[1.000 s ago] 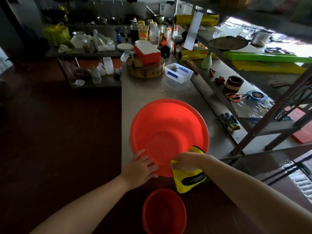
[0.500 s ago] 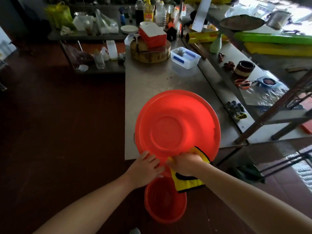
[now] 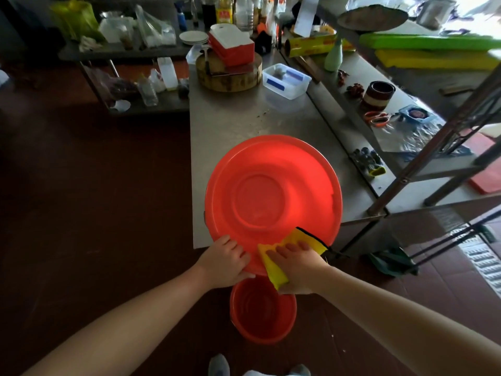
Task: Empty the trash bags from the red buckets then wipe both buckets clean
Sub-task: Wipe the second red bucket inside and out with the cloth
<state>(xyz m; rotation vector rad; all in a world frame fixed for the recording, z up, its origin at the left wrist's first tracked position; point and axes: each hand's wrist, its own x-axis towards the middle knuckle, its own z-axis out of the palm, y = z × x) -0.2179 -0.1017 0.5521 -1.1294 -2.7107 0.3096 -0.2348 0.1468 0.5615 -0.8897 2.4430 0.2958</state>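
Observation:
A large red bucket [image 3: 271,191] stands on the steel table [image 3: 230,123] at its near edge, its open top facing me. My left hand [image 3: 225,260] grips the bucket's near rim, fingers inside and thumb beneath. Just to its right, my right hand [image 3: 296,263] holds a yellow cloth with black trim [image 3: 311,238] folded over the same rim, fingers lying on the cloth and thumb under it. A smaller red bucket [image 3: 261,312] stands upright on the dark floor below my hands, with nothing visible inside it.
At the table's far end are a clear plastic tub [image 3: 286,81] and a round wooden block [image 3: 229,74] carrying a red box. A metal rack [image 3: 406,147] with small items runs along the right. Dark floor [image 3: 95,199] lies left. My shoes [image 3: 219,365] show at the bottom.
My right hand has gone from bunched on the cloth to fingers laid flat over it on the rim. My left hand stays on the near rim. The view has tilted further down.

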